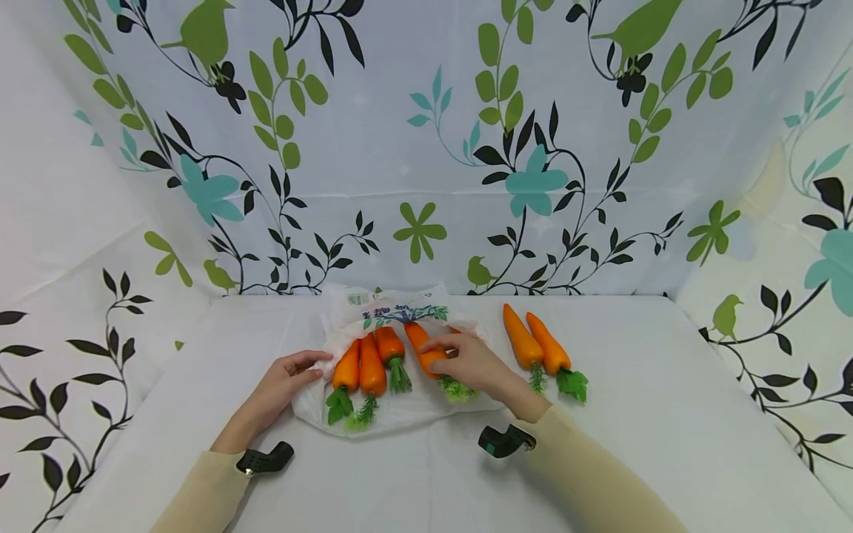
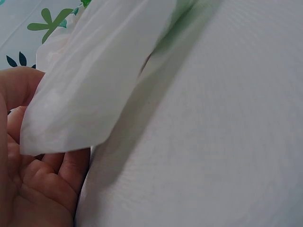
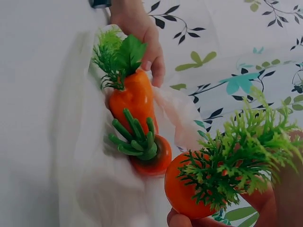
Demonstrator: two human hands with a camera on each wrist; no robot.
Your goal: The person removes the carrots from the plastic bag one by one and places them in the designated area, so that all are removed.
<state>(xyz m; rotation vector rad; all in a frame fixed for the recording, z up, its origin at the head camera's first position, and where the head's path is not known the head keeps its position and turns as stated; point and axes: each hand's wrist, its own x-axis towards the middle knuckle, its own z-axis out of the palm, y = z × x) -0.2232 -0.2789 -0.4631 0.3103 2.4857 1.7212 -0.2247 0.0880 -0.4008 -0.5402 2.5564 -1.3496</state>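
A white plastic bag (image 1: 406, 411) with printed lettering lies on the table, its mouth facing me. My left hand (image 1: 283, 381) is at the bag's left edge; in the left wrist view the plastic passes between its thumb and fingers (image 2: 71, 172). My right hand (image 1: 483, 366) grips a toy carrot (image 1: 418, 342) with frilly green leaves (image 3: 227, 165), over the right part of the bag. Three other carrots (image 1: 371, 366) lie side by side in the bag mouth, leafy ends toward me. A further orange piece behind my right hand is mostly hidden.
Two more carrots (image 1: 522, 337) lie on the white table (image 1: 633, 414) right of the bag, their leaves toward me. A patterned cloth (image 1: 426, 148) hangs behind the table and along its sides. Each wrist wears a dark camera band (image 1: 265, 459).
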